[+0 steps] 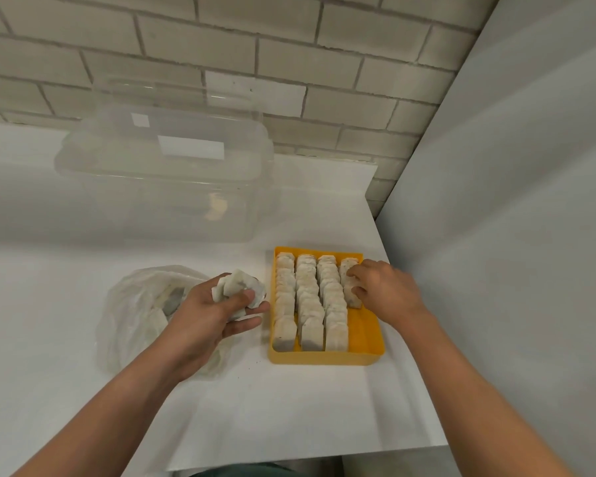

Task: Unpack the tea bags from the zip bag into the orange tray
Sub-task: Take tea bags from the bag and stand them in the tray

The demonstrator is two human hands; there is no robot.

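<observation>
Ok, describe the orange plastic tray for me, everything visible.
The shallow rectangular orange plastic tray lies flat on the white counter, low walls all round. Pale paper tea bags stand in four rows: three full, the rightmost filled only at its far end, leaving bare floor near the front. The right hand grips bags in that short row.

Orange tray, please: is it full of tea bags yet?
Not full: three rows of tea bags span the orange tray; the rightmost row stops partway, leaving bare floor.
</observation>
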